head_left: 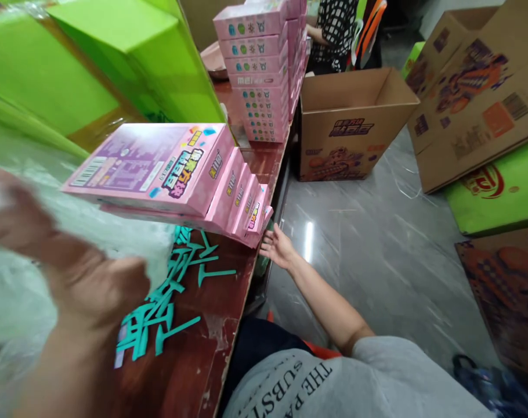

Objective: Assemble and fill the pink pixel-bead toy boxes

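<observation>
Head view only. Right hand (278, 248) reaching along the worktop (212, 325) edge, grip spread, fingertips just under the near end of a fanned row of pink boxes (177, 174) lying tilted on one another; no box pinched. Left hand (68, 273) blurred close to the lens, over or against crinkled clear plastic film (11, 313); grip not readable, cannot tell whether pressed together or spread.

Progress, as a judgement: tall stack of the same pink boxes (259, 75) already piled at the far end of the worktop; the fanned row near the hands not yet stacked; open brown carton (351, 125) on the floor beside the worktop, inside mostly hidden.

Writing: barcode and fine print on the top box's back panel, coloured Chinese characters on its side, too small to read; "MEI" legible on a box in the far stack; teal Chinese characters stuck on the worktop; "THE" and "SUBST" on the grey shirt (333, 383).
</observation>
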The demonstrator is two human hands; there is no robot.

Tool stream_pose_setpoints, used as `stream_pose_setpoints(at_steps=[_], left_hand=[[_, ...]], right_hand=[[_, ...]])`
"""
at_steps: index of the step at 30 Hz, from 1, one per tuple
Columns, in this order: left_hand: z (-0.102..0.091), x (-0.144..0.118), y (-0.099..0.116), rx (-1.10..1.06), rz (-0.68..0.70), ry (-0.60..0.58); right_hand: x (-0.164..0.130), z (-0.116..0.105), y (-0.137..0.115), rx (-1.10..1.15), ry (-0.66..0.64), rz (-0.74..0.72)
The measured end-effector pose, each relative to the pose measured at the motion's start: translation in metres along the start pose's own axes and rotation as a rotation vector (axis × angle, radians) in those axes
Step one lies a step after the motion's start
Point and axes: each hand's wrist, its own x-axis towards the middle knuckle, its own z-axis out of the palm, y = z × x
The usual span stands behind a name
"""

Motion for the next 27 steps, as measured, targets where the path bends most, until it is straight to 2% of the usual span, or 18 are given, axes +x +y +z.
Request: stream_pose_setpoints(at_steps=[2, 5, 7, 10, 14, 17, 21, 24, 27], left_hand=[[0.010, 0.012, -0.006, 0.048, 0.109, 0.037], [0.039, 0.016, -0.011, 0.118, 0.255, 0.144], [0.052, 0.014, -0.013, 0.111, 0.266, 0.213], [0.059, 0.013, -0.013, 0.087, 0.255, 0.268], [0.076, 0.033, -0.005, 0.099, 0.279, 0.256], [0.111, 0.075, 0.000, 0.086, 0.354, 0.190], [0.170, 0.164, -0.007, 0.056, 0.402, 0.068], [0.203, 0.230, -0.013, 0.066, 0.351, -0.049], [0.225, 0.274, -0.019, 0.089, 0.275, -0.119]], right_hand=[[-0.007, 0.011, 0.003, 0.064, -0.048, 0.044], [-0.014, 0.022, -0.009, 0.147, -0.056, 0.062], [-0.016, 0.023, -0.018, 0.197, -0.054, 0.043], [-0.014, 0.021, -0.025, 0.254, -0.038, 0.000], [0.008, 0.019, -0.042, 0.318, 0.006, -0.126], [0.043, 0.019, -0.082, 0.358, 0.036, -0.292], [0.102, 0.021, -0.164, 0.335, 0.098, -0.475], [0.142, 0.025, -0.218, 0.241, 0.109, -0.555], [0.172, 0.032, -0.245, 0.089, 0.073, -0.624]])
